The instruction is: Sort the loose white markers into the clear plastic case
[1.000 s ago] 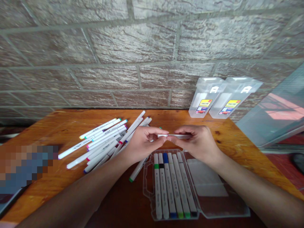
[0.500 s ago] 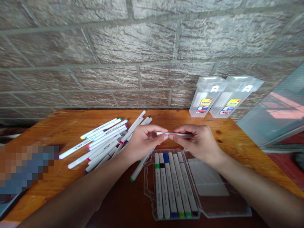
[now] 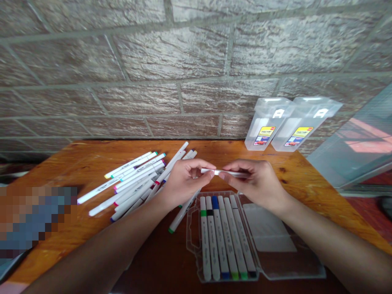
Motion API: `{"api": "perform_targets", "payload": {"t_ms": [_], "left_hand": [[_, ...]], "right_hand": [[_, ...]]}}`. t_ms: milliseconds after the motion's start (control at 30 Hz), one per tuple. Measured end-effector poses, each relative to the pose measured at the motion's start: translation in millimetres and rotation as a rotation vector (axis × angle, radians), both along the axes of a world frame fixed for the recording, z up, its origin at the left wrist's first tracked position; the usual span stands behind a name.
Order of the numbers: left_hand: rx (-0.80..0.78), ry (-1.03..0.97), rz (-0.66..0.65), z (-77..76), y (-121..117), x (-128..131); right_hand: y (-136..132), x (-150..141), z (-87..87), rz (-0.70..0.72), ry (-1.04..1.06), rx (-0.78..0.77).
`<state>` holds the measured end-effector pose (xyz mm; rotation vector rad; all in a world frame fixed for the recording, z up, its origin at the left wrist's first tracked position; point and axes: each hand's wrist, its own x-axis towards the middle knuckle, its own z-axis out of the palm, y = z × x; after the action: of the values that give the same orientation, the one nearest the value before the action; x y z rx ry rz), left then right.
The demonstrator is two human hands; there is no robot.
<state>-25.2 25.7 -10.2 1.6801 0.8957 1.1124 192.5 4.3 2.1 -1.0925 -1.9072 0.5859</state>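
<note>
Between my two hands a white marker (image 3: 233, 174) lies level above the table. My left hand (image 3: 183, 179) pinches its left end between thumb and fingers. My right hand (image 3: 257, 179) grips the right part, hiding that end. Just below them an open clear plastic case (image 3: 191, 241) holds several white markers (image 3: 223, 245) side by side, with green, black and blue bands and coloured ends. To the left of my left hand lies a loose pile of white markers (image 3: 134, 183) with coloured tips. One green-tipped marker (image 3: 180, 218) rests between pile and case.
Two clear plastic boxes (image 3: 260, 122) with yellow labels stand at the back right of the wooden table (image 3: 220, 149). A brick wall (image 3: 171, 57) rises behind it. The case lid (image 3: 290, 261) lies opened to the right. A blurred patch (image 3: 36, 224) covers the left edge.
My fingertips have moved slightly apart along the marker, so a bit more of its middle shows. The view has shifted a little; the other markers stay where they were.
</note>
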Motion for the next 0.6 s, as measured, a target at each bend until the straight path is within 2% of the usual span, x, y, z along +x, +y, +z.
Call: {"api": "perform_targets", "payload": {"t_ms": [600], "left_hand": [[0.012, 0.014, -0.014, 0.2, -1.6, -0.5]], "right_hand": [[-1.0, 1.4, -2.0, -0.006, -0.024, 0.030]]}}
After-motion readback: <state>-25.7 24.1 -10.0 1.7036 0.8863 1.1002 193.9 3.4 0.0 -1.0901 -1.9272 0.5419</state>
